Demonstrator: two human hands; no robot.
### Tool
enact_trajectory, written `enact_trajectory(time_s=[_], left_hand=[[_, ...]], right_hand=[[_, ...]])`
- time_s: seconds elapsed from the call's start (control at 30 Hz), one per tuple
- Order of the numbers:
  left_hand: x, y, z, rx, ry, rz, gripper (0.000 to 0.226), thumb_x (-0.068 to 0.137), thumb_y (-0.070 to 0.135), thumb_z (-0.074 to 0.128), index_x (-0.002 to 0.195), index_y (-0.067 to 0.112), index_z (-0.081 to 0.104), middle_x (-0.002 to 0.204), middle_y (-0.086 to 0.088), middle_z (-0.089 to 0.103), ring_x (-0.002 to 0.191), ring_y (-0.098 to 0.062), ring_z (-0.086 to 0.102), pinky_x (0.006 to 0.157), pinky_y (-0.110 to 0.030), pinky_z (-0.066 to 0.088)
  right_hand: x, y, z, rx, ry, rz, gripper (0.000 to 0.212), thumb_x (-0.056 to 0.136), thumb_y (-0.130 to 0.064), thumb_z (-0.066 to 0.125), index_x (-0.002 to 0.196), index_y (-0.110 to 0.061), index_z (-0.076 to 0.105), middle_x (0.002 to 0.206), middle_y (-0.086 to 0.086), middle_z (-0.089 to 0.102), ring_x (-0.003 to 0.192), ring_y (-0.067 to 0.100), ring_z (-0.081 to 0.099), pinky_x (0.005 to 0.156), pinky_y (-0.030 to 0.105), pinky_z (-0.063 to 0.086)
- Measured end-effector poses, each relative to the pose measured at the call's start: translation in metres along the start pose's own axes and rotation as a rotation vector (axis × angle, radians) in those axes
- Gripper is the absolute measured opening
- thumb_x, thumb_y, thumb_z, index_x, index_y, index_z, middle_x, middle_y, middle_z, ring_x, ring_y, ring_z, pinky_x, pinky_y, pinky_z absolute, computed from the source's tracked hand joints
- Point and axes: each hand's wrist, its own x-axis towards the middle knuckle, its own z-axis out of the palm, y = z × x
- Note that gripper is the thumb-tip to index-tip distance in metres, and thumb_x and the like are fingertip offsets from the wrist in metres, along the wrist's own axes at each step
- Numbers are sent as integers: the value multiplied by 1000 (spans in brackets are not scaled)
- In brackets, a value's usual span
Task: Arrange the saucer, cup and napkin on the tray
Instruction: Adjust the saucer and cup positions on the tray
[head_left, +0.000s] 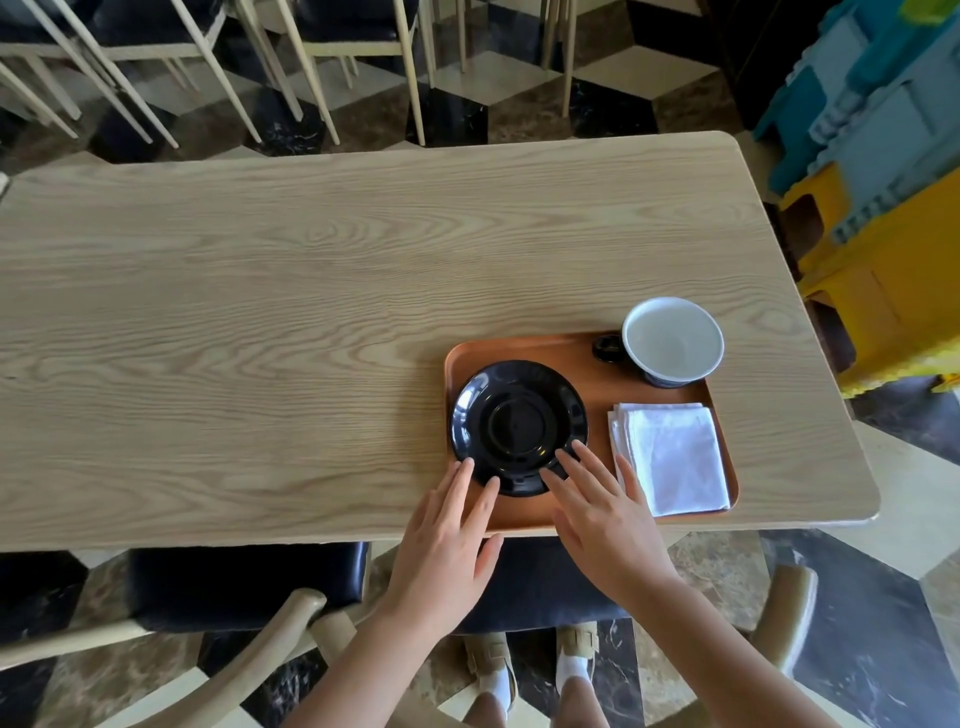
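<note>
Lower centre: left hand and right hand, both spread flat, fingertips on saucer rim; uneven pushing could slide it off the tray edge

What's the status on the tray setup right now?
Both hands open, left hand, right hand, fingertips on saucer. Cup, napkin on tray. Nothing blocking.

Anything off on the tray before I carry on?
The cup stands at the tray's far right corner, not on the saucer, and seems to overhang the tray's rim. The saucer slightly overlaps the tray's left edge. The napkin lies folded, slightly skewed. No spills or damage visible.
</note>
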Motion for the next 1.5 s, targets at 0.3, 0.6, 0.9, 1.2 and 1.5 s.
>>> enact_trajectory(time_s=[0.3,0.6,0.9,1.2,1.5], left_hand=[[38,11,-28,108,76,21,44,83,34,61,118,7,61,119,-15,63,111,-28,59,89,-40,51],[175,75,-50,54,253,94,46,86,32,57,123,4,54,121,-20,60,108,-36,56,88,-46,47],[226,103,-22,37,76,1,61,83,39,56,133,10,37,124,-10,53,116,-29,45,95,-40,35],[223,97,-21,-550,-3,-170,45,89,22,58,132,14,47,132,-5,57,121,-21,50,99,-35,42],[213,80,-25,-632,-6,-229,37,85,19,63,121,13,59,119,-4,67,111,-17,59,98,-38,45]], right_hand=[[21,13,-23,13,136,5,27,76,-18,71,102,-13,67,106,8,71,106,25,63,95,52,44],[72,106,-77,-78,320,229,33,76,-12,68,107,-3,63,112,20,66,105,36,61,92,54,45],[85,155,-65,-54,49,441,58,84,-28,50,135,-11,30,137,8,45,124,27,40,95,41,37],[90,163,-68,505,113,553,52,81,-2,46,131,-17,44,120,18,58,103,35,56,79,35,44],[89,155,-65,628,138,576,53,78,1,43,125,-20,52,115,15,62,103,30,58,85,45,53]])
